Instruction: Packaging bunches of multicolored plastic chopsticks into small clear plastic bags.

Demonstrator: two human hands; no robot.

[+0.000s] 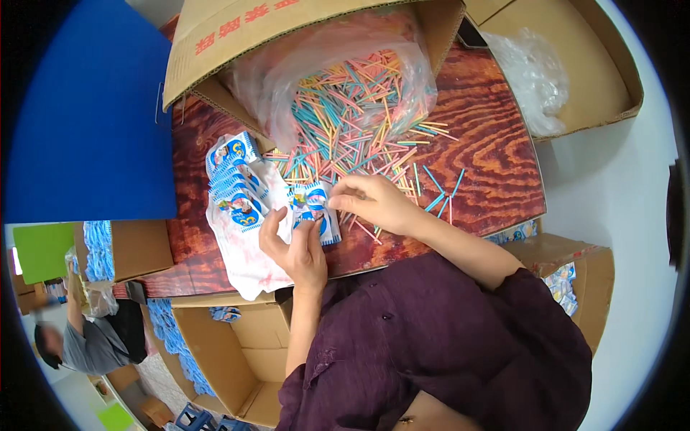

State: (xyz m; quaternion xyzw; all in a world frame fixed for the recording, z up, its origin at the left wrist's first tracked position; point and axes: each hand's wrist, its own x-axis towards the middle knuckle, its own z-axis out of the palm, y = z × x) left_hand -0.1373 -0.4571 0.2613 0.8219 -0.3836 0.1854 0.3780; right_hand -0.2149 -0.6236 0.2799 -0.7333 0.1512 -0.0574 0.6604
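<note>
Two cardboard boxes sit on the red-brown wood surface (496, 158). Bigger tipped box (287, 36) spills a plastic bag of coloured sticks (352, 115) toward the person, within reach. Stack of blue-white packets (233, 187) fanned on a white bag at left, handy for picking. Left hand (295, 248) pinches one small packet (314, 208), holding its mouth up. Right hand (374, 201), fingertips closed at packet top, grip seemingly on sticks; too small to confirm.
</note>
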